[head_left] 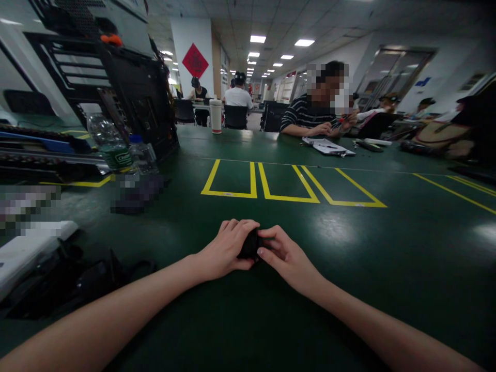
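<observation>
Between my two hands, low over the dark green table (310, 243), is a small black rounded object (250, 245); its kind does not show. My left hand (228, 245) is wrapped over it from the left, thumb underneath and fingers across the top. From the right, the fingertips and thumb of my right hand (284, 253) pinch its side. Much of the object is hidden by the fingers. Just beyond my hands, several yellow tape outlines (232, 195) mark the tabletop.
Plastic bottles (110, 137) stand at the left beside a black computer case (143, 98). Tangled black gear (89, 276) lies near my left forearm. A white cup (216, 116) is at the far edge. Across the table, a person in a striped shirt (306, 111) sits by papers (329, 146).
</observation>
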Tool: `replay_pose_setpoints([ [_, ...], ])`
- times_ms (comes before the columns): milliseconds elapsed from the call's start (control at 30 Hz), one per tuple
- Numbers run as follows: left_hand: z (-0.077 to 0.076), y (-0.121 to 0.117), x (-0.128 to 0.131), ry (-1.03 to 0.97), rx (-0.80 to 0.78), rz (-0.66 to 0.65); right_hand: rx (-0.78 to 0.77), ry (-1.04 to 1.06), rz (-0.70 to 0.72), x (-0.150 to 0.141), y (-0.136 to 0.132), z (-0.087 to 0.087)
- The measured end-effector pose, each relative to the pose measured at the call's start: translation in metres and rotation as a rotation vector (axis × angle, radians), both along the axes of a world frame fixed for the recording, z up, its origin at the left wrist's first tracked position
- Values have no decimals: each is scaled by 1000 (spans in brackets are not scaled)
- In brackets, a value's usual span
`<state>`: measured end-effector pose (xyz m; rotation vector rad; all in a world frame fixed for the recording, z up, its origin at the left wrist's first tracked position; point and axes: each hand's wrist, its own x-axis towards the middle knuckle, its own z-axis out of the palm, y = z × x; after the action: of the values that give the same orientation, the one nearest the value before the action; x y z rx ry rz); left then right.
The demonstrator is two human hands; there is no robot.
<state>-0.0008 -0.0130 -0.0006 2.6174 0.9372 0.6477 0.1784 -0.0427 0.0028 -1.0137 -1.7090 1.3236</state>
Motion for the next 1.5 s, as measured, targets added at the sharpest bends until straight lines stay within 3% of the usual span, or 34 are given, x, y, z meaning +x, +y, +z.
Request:
replay_pose_setpoints([
  [267, 2, 0, -1, -5, -21, -5, -34, -45, -17, 1, 3, 1],
  [500, -1, 1, 0, -15, -13, -4, 34, 20, -3, 1, 0, 0],
  [700, 4, -1, -1, -5, -29, -17, -38, -23, -37, 2, 4, 3],
  [933, 1, 0, 0, -2, 3, 1, -27, 15, 30, 2, 0, 3],
  [1200, 2, 0, 0, -10, -22, -12, -23, -10, -56, 0, 4, -3],
  [1500, 5, -2, -1, 23, -21, -14, -18, -5, 26, 1, -1, 2],
])
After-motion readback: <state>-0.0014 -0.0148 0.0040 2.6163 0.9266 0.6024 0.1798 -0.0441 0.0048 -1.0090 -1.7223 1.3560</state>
